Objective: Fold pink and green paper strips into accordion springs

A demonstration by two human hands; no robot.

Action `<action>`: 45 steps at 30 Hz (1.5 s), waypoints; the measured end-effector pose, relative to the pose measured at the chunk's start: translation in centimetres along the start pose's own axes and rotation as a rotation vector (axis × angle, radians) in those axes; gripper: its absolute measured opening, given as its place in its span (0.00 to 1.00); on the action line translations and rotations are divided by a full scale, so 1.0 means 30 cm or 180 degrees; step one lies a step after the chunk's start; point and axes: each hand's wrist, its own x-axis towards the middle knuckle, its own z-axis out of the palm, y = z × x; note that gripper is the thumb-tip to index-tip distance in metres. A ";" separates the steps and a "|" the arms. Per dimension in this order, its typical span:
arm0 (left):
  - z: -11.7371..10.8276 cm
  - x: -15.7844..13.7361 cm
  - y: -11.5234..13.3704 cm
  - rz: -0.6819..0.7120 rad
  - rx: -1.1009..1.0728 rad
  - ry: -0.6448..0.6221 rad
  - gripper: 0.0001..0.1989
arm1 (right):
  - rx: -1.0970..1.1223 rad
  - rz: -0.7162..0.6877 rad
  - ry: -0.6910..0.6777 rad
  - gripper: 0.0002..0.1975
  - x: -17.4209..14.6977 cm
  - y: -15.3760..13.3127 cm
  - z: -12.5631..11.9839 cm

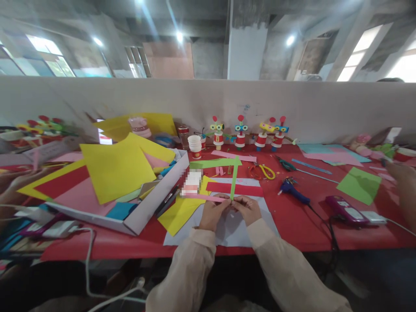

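Observation:
Between my fingertips, a pink paper strip (208, 197) and a green paper strip (234, 177) meet at a right angle. The pink one points left, while the green one runs away from me. My left hand (211, 214) and my right hand (248, 209) are both closed in a pinch at that corner; the fingers partly hide the joint. Under them lies a pale sheet (264, 216) on the red tabletop. A red strip (251, 189) lies just beyond my hands, and a wider green strip (208, 164) is farther back. Yellow paper (177, 217) sits to the left.
Left stands a white box (156, 195) heaped with coloured paper. Right are scissors (268, 171), pliers (286, 164), a blue glue gun (294, 190) with its cord, and a purple power strip (346, 211). Paper-cup figures (239, 139) line the back. Other people's hands show at both sides.

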 end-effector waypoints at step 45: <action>0.007 0.002 0.005 0.0029 -0.0244 0.0117 0.09 | -0.0121 -0.0075 -0.0360 0.10 0.008 0.033 -0.019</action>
